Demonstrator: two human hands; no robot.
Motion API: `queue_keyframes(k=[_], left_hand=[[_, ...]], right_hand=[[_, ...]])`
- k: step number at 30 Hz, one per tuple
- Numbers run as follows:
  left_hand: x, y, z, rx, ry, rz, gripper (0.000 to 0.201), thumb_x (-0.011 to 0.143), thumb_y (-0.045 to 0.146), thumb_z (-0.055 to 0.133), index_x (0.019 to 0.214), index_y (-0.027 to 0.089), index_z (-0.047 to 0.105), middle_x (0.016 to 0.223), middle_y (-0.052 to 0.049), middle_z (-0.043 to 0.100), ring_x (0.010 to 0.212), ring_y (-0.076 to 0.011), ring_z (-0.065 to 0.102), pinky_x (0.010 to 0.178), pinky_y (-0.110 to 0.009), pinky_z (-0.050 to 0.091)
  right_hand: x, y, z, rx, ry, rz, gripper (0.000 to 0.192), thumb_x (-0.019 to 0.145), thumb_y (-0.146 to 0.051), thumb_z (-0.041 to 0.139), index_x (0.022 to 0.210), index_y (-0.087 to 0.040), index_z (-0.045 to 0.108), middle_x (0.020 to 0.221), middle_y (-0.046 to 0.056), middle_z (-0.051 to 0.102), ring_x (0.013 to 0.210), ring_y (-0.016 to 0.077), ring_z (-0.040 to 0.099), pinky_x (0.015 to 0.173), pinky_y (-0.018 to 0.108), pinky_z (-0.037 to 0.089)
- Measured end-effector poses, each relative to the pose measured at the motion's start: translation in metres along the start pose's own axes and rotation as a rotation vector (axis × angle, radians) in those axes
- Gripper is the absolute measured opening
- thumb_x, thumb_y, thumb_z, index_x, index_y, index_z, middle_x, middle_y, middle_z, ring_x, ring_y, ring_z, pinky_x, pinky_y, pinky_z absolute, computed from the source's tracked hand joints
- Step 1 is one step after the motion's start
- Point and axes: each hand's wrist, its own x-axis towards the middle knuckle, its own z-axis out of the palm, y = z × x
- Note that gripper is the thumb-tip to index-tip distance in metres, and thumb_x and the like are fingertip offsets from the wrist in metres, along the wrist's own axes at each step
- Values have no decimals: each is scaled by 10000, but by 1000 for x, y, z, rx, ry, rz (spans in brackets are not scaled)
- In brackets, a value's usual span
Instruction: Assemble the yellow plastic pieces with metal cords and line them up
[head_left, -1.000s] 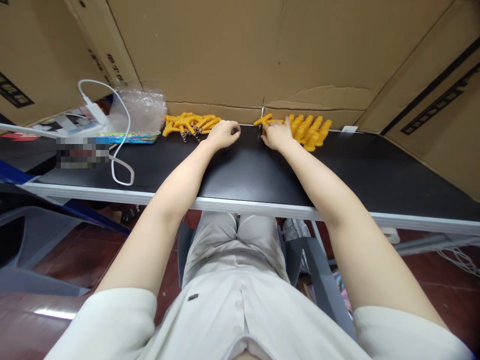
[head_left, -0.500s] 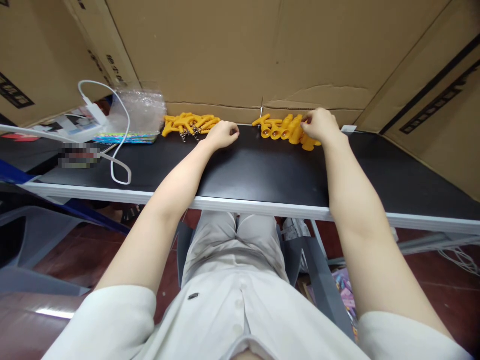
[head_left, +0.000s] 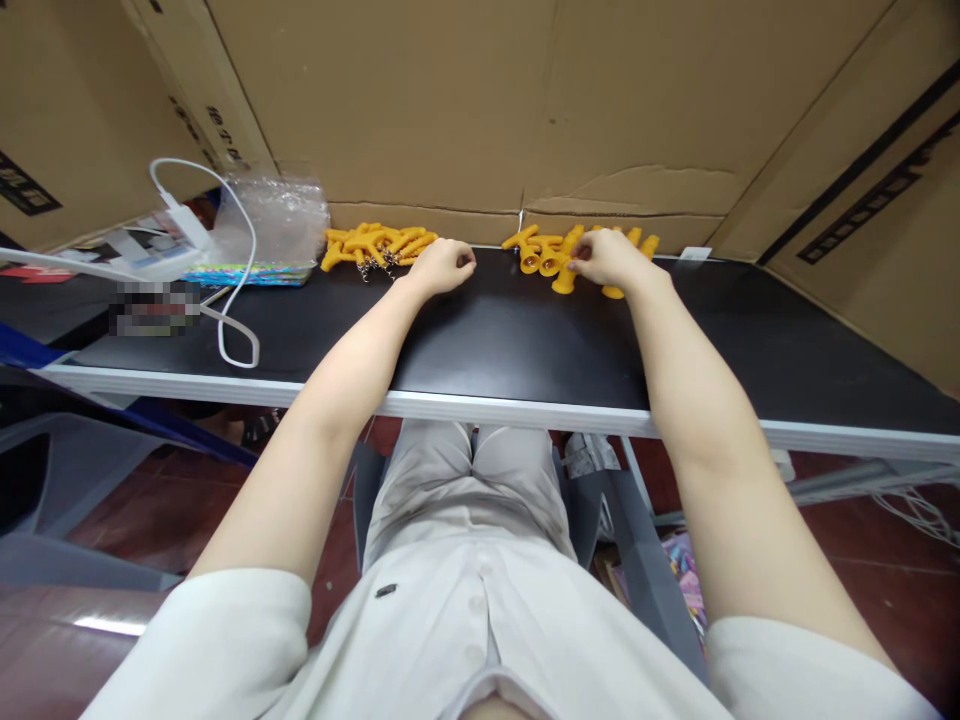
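My right hand [head_left: 613, 260] pinches a yellow plastic tube with a flared end [head_left: 564, 284], thumb and fingertip against its side. Left of it lie yellow T-handled pieces [head_left: 529, 262] with round open ends facing me. More yellow tubes [head_left: 646, 245] show behind and to the right of this hand, partly hidden by it. My left hand [head_left: 444, 268] rests on the black tabletop with its fingers curled in and nothing visible in them. Beside it on the left is a pile of yellow T-handled corkscrews [head_left: 375, 242], their metal spirals pointing towards me.
Cardboard walls [head_left: 435, 110] enclose the back and sides of the black table [head_left: 510, 340]. On the left are a clear plastic bag [head_left: 277, 215], a white cable [head_left: 252, 270] and colourful flat packets [head_left: 255, 275]. A small white piece [head_left: 695, 254] lies at the back right.
My right hand has moved left along the row, from the right-hand yellow tubes to one nearer the T-handled pieces. The left hand keeps its place.
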Motion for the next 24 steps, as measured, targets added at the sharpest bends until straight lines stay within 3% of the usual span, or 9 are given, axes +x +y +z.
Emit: queue_keyframes(k=[4, 10, 17, 20, 24], left_hand=[[-1, 1, -3, 74, 26, -144, 306, 971, 178, 599, 1175, 149, 825, 1183, -142, 802, 1189, -311, 721, 1089, -411, 551], [5, -16, -11, 56, 159, -327, 363, 991, 189, 585, 1293, 155, 783, 1384, -161, 760, 1366, -359, 655, 1190, -485, 503], [-12, -47, -30, 61, 403, -638, 460, 987, 98, 560, 1422, 59, 704, 1652, -218, 549, 1579, -395, 458, 1296, -628, 391], [-20, -58, -29, 12, 437, -774, 467, 940, 44, 541, 1343, 145, 754, 1651, -202, 566, 1611, -370, 456, 1331, -586, 400], [-22, -67, -22, -18, 442, -793, 423, 945, 73, 528, 1270, 179, 777, 1682, -178, 552, 1647, -329, 424, 1360, -501, 379]], right_hand=[[-5, -23, 11, 105, 2, 42, 192, 913, -278, 842, 1030, -184, 722, 994, 109, 758, 1008, 314, 753, 987, 468, 607], [-15, -46, 21, 52, -161, 51, 245, 906, -323, 839, 947, -197, 632, 965, 86, 702, 971, 290, 705, 960, 412, 579], [-20, -51, 17, 37, -165, 52, 233, 924, -354, 808, 977, -197, 645, 917, 69, 669, 912, 272, 675, 933, 407, 576], [-20, -52, 16, 38, -168, 50, 238, 929, -353, 804, 978, -197, 632, 939, 74, 678, 931, 271, 679, 935, 395, 572], [-20, -54, 16, 33, -182, 62, 274, 948, -353, 797, 929, -213, 563, 978, 75, 676, 985, 273, 684, 966, 386, 559]])
